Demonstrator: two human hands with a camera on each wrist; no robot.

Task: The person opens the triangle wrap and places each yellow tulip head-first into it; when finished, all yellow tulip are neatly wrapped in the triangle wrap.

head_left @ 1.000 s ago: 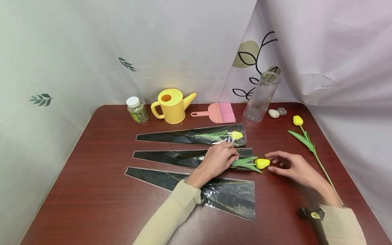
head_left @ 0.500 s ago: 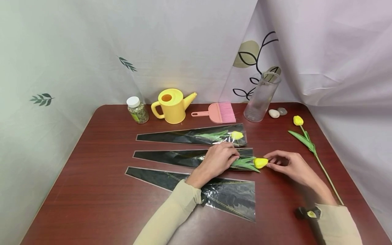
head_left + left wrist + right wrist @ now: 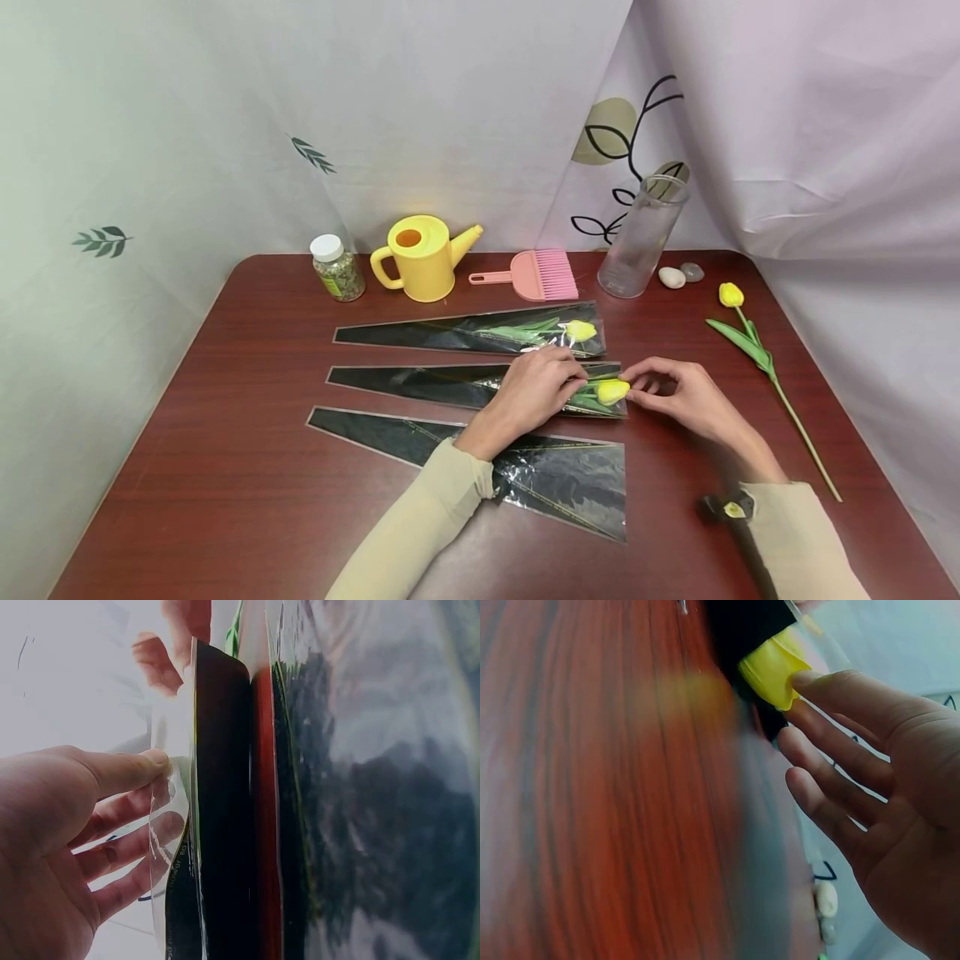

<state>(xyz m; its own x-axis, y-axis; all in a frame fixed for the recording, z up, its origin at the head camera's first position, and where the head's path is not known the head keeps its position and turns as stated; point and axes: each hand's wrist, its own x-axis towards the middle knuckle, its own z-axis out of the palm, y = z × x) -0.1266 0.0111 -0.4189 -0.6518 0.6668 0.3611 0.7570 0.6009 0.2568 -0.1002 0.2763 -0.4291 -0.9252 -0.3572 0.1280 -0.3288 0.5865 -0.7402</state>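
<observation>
Hands at the middle sleeve (image 3: 465,387) of three black-and-clear cone sleeves on the red-brown desk (image 3: 225,467); left hand (image 3: 534,392) resting on that sleeve near its wide mouth, grip on the clear film, thumb and fingertips (image 3: 154,759) pinching the edge in the left wrist view, mouth held slightly apart; right hand (image 3: 678,396) just right of the mouth, fingertips (image 3: 810,681) touching the yellow tulip head (image 3: 612,390), fingers fairly straight, not wrapped round it; tulip head sitting at the sleeve mouth, green leaves (image 3: 585,402) inside under the film, stem hidden beneath left hand; right wrist view blurred, yellow bloom (image 3: 772,669) against the black sleeve edge visible.

Far sleeve (image 3: 480,332) lying parallel behind, already holding a yellow tulip (image 3: 580,330) with leaves; near sleeve (image 3: 555,479) in front, partly under the left forearm, nothing seen inside; loose yellow tulip (image 3: 750,346) lying on the desk well right of the hands, head toward the back.

Back row along the curtain: small jar with white lid (image 3: 337,268), yellow watering can (image 3: 420,258), pink brush (image 3: 536,276), clear glass vase (image 3: 642,237), two pebbles (image 3: 678,275); beige sleeves on both arms; dark strap with a yellow mark on the right wrist (image 3: 726,508).
</observation>
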